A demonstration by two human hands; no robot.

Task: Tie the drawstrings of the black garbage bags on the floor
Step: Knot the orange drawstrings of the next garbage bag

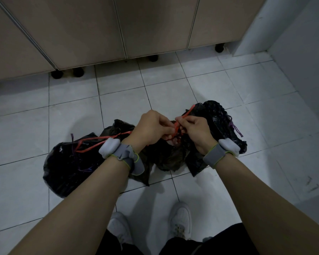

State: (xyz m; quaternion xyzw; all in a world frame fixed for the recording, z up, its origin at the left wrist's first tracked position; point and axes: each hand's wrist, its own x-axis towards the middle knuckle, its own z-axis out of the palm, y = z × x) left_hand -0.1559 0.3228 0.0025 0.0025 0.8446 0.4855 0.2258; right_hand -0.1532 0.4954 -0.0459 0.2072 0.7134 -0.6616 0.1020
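Three black garbage bags lie on the white tiled floor. The middle bag [170, 157] sits below my hands, with its red drawstring [176, 127] pinched between both of them. My left hand [150, 127] grips one end, my right hand [193, 129] grips the other, whose tip sticks up past the fingers. The left bag [70, 166] has a loose red drawstring loop [99, 141] and thin purple strings on top. Behind my right wrist, the right bag [221, 122] shows purple strings. Both wrists wear grey bands.
Beige cabinet doors [92, 30] on short black feet stand along the far side. A white wall [298, 43] closes the right side. My white shoes [180, 219] stand on the tiles close behind the bags.
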